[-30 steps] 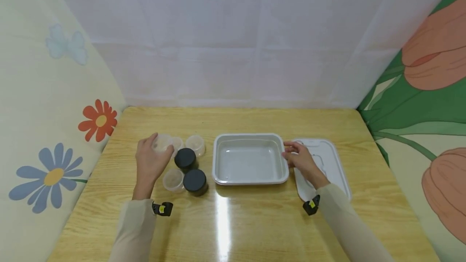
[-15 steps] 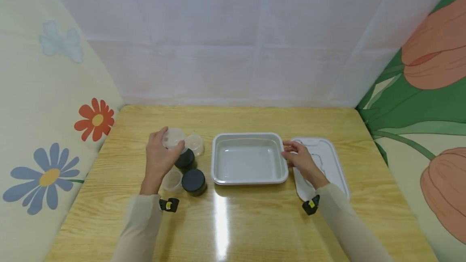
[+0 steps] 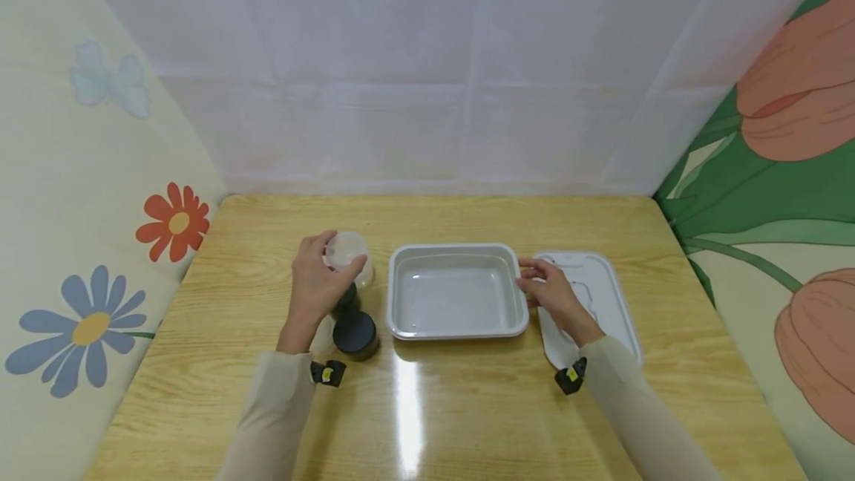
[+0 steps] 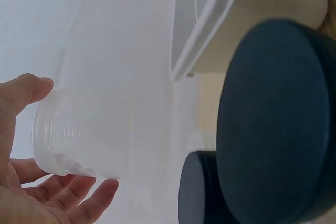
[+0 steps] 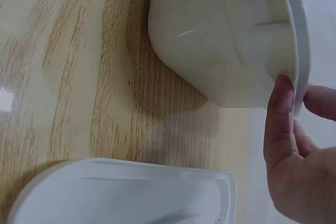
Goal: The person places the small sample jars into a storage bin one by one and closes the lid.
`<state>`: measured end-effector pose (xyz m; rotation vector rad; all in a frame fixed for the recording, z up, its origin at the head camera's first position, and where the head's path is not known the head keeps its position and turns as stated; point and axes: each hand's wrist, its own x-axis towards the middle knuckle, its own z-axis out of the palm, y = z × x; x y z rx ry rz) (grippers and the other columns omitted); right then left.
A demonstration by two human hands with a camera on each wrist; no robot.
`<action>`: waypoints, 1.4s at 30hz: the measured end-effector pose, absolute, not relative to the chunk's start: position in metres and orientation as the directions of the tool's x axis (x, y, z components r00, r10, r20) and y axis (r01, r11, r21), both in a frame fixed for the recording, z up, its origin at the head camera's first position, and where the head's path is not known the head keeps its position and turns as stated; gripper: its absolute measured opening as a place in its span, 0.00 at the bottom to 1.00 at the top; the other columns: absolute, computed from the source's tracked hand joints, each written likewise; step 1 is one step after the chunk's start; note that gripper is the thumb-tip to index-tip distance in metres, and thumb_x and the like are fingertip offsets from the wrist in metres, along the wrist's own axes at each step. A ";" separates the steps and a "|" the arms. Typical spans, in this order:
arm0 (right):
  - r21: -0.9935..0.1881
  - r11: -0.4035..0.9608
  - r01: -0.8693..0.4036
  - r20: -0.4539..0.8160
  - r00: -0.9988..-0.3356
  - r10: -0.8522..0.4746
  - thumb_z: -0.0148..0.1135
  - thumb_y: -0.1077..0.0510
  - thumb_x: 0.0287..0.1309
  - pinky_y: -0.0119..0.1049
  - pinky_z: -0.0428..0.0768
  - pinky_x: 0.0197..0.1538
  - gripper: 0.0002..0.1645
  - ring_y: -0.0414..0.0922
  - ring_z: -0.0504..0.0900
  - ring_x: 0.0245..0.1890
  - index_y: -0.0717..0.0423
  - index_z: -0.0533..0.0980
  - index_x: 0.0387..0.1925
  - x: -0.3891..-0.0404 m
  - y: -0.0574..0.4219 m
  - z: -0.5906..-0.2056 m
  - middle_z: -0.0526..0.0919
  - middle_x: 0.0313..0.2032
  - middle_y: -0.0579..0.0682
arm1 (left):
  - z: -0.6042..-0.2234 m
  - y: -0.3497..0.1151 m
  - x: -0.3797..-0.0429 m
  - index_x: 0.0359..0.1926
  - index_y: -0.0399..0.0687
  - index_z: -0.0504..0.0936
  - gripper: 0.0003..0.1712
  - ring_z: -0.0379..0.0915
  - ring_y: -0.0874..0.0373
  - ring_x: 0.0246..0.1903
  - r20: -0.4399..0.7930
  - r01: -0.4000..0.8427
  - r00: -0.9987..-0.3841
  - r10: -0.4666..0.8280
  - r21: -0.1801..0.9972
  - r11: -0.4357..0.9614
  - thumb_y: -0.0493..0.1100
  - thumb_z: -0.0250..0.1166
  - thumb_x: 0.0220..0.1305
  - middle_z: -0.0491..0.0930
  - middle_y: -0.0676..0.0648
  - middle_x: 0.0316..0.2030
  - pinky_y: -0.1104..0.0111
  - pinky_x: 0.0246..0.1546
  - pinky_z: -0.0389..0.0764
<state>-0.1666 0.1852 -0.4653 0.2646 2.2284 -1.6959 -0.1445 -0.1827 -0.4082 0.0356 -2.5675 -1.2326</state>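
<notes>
My left hand (image 3: 315, 284) holds a clear plastic jar (image 4: 86, 132) above the table, thumb on one side and fingers on the other. Below it stand two jars with black lids, a near black-lidded jar (image 3: 356, 334) and a partly covered black-lidded jar (image 4: 195, 187) beyond it. Another clear jar (image 3: 366, 275) shows partly behind the held one. At the middle of the table sits a white rectangular plastic bin (image 3: 459, 295) with nothing inside. My right hand (image 3: 553, 297) pinches the bin's right rim between thumb and fingers, as the right wrist view shows.
Under my right forearm lies a flat white lid (image 3: 604, 280) on the wooden table (image 3: 481, 407). A white cloth (image 3: 401, 95) hangs behind the table's back edge. Flower-printed cloths (image 3: 768, 243) border both sides.
My left hand has moved right from the far left of the jars, carrying the clear jar over the black-lidded ones towards the bin. My right hand stays at the bin's rim.
</notes>
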 end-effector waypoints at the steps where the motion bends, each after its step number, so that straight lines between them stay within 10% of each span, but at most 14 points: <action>1: -0.900 0.275 0.337 -0.364 -0.930 -0.050 0.56 0.64 0.62 0.31 0.80 0.31 0.28 0.36 0.74 0.33 0.62 0.65 0.64 -0.167 0.185 -0.465 0.71 0.45 0.53 | -0.408 -0.181 -0.145 0.58 0.31 0.71 0.35 0.69 0.42 0.44 0.243 0.103 -0.960 -0.140 0.769 0.631 0.44 0.72 0.52 0.71 0.32 0.49 0.59 0.35 0.75; 42: -0.903 0.265 0.337 -0.360 -0.932 -0.042 0.56 0.63 0.63 0.30 0.80 0.29 0.28 0.38 0.75 0.34 0.62 0.65 0.64 -0.166 0.185 -0.470 0.72 0.46 0.55 | -0.437 -0.083 -0.164 0.53 0.33 0.75 0.36 0.73 0.42 0.46 0.180 0.206 -0.978 0.102 0.792 0.575 0.48 0.77 0.46 0.75 0.36 0.47 0.53 0.48 0.77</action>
